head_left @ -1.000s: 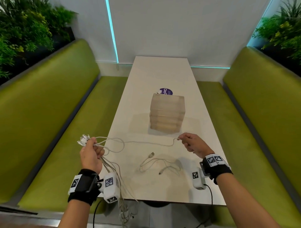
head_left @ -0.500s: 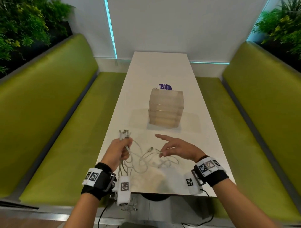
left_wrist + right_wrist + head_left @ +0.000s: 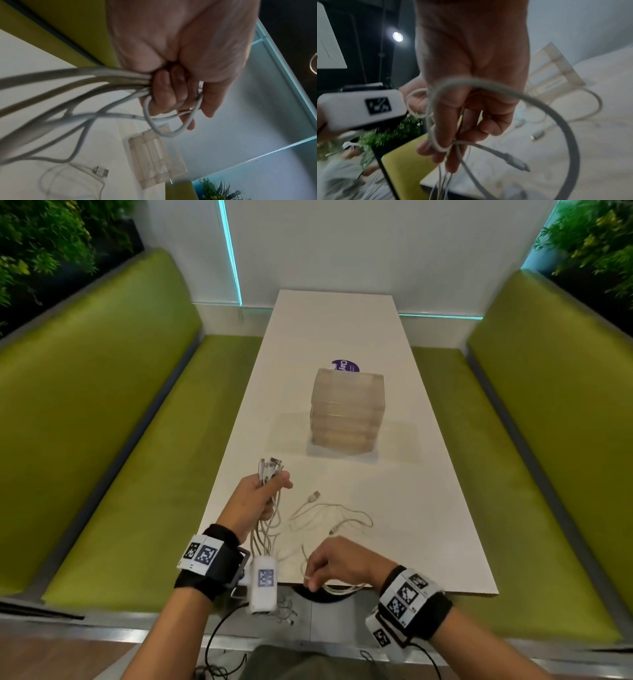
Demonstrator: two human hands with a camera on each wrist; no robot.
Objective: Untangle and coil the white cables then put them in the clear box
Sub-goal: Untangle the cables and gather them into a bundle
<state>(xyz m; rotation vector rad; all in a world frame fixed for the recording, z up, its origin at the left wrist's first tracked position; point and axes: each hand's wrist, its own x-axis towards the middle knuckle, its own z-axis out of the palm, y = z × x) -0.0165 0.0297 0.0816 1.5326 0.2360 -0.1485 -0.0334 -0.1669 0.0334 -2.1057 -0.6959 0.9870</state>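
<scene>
My left hand (image 3: 262,491) grips a bundle of white cables (image 3: 270,470) above the table's near left edge, plugs sticking up out of the fist; the strands (image 3: 72,86) trail down past the wrist and off the edge. My right hand (image 3: 325,566) pinches cable loops (image 3: 436,135) at the near table edge, with one plug (image 3: 517,161) dangling beside the fingers. Another white cable (image 3: 329,515) lies loose on the table between the hands, a USB plug (image 3: 313,496) at its end. The clear box (image 3: 346,412) stands upright mid-table, beyond both hands.
The white table (image 3: 428,508) runs between two green benches (image 3: 102,474) (image 3: 548,457). A purple round sticker (image 3: 346,366) lies behind the box. Cable ends hang below the near edge (image 3: 286,611). Plants fill the upper corners.
The left hand came right, over the table, with its bundle. The right hand let go of the stretched cable, then pulled back to the near edge and pinched cable loops there.
</scene>
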